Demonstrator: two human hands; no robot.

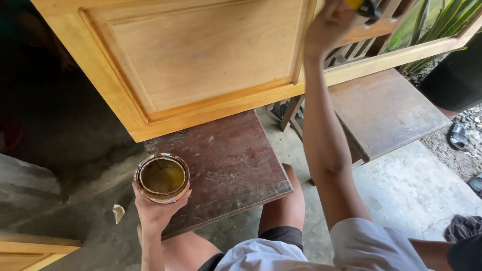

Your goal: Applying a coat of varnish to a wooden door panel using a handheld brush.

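My left hand (155,210) holds a small round can (161,177) from below, with yellowish-brown liquid inside and a stained rim. My right hand (329,25) reaches up and forward at the top of the view, closed around a tool with a yellow and dark handle (362,6), most of which is cut off by the frame. It is over a pale wooden panelled door (201,60) that lies across two dark brown tables (236,160). My bare knee (286,200) shows below the near table.
A second brown table (386,108) stands to the right under the door's far end. Green leaves (437,20) are at the top right. A sandal (458,136) and a dark cloth (462,227) lie on the concrete floor. Another wooden panel (25,253) is at the bottom left.
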